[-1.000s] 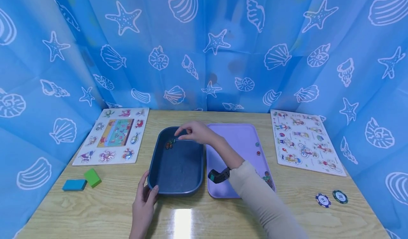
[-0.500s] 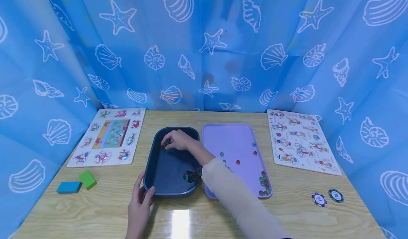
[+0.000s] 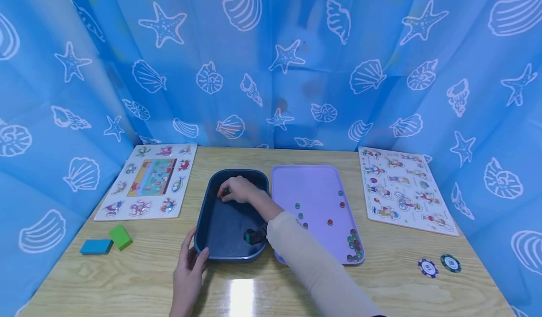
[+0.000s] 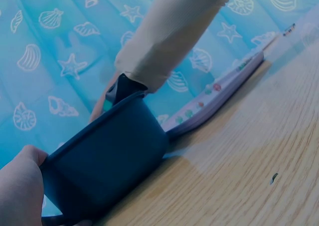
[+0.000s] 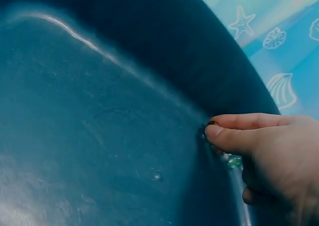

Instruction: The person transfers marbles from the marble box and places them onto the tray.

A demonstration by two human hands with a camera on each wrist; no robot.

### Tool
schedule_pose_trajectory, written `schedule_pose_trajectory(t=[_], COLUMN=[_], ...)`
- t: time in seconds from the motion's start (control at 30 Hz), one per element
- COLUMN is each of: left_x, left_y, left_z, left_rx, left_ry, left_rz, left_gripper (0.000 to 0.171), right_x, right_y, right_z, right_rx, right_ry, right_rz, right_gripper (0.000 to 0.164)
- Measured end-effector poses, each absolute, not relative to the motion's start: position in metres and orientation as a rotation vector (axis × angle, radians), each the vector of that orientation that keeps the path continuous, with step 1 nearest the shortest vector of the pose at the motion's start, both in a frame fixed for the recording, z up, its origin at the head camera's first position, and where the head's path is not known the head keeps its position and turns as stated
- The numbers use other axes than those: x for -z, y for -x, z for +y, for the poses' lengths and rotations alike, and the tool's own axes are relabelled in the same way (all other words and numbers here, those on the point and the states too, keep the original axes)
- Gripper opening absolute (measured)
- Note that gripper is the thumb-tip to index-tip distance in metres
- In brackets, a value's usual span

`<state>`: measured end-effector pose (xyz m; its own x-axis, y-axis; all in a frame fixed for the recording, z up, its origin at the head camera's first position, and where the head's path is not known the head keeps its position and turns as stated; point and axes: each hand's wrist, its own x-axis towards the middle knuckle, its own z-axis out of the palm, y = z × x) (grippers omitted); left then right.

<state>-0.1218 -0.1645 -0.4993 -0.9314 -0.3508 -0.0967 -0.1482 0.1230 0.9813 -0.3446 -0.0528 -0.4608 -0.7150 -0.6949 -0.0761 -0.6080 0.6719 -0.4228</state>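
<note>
My left hand [image 3: 187,279] grips the near left corner of a dark navy plastic bin [image 3: 228,259], thumb at the near wall and fingers along the left side. The left wrist view shows the hand at the bin's [image 4: 107,151] outer wall. My right hand [image 3: 237,189] is down inside the bin at its far left corner. There its thumb and index finger pinch a small brownish glass marble [image 5: 213,122], mostly hidden by the fingertips. Close below them is a green marble [image 5: 234,161]. The right hand hides the other marbles in that corner.
Right of the bin lies a lilac tray [image 3: 305,180] with several loose marbles [image 3: 353,245], red and green. A sticker board stands at each side [image 3: 186,204]. Blue block [image 3: 96,247], green block [image 3: 120,237] and two poker chips [image 3: 428,268] lie nearer. A patterned curtain closes the back.
My right hand has gone from above the bin down into its far left corner. The right forearm moved left, uncovering marbles on the lilac tray; one red marble there has rolled right.
</note>
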Motion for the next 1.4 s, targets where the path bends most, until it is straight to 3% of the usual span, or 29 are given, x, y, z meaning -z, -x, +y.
schedule_pose_trajectory(t=[0.3, 0.6, 0.93, 1.4], left_x=[0.498, 0.498, 0.498, 0.498], left_y=[0.12, 0.121, 0.121, 0.122], left_z=[-0.164, -0.163, -0.164, -0.165], left_rx=[1.929, 1.92, 1.9, 1.864], left_ry=[-0.504, -0.496, -0.496, -0.501], left_rz=[-2.204, -2.206, -2.222, -2.258], left_gripper=[0.053, 0.053, 0.053, 0.054], right_x=[0.426, 0.4, 0.441, 0.491], right_y=[0.337, 0.334, 0.336, 0.339], right_z=[-0.025, 0.051, 0.118, 0.14], right_rx=[0.838, 1.027, 1.082, 1.09], right_ry=[1.169, 1.069, 0.899, 0.763], right_rz=[2.6, 2.704, 2.719, 2.682], right_gripper=[0.017, 0.019, 0.019, 0.014])
